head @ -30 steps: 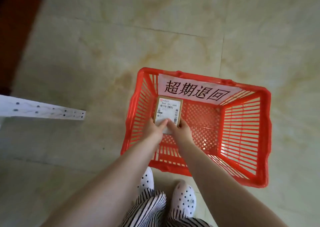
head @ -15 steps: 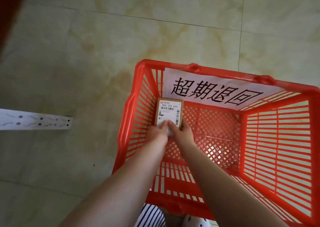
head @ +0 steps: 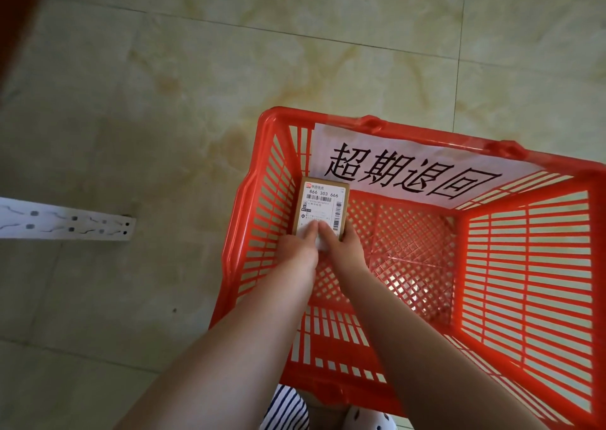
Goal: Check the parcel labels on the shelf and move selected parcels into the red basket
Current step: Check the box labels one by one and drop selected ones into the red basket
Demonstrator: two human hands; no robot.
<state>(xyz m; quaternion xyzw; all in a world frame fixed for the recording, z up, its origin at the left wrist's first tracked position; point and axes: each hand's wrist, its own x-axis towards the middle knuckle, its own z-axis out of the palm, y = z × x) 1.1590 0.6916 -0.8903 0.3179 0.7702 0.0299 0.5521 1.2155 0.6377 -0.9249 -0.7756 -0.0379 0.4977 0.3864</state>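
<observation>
Marbled floor tiles [head: 164,101] everywhere, and a big red basket [head: 524,265] sitting on them with a paper sign [head: 410,170] on its far wall. Down in the basket's far left corner is a small brown parcel [head: 319,196], label up, long axis running away from the person. Left hand [head: 296,246] and right hand [head: 344,244] both grip its near end, thumbs on top.

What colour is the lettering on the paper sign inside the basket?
Black characters on a white paper sign, clearest in the head view.
</observation>
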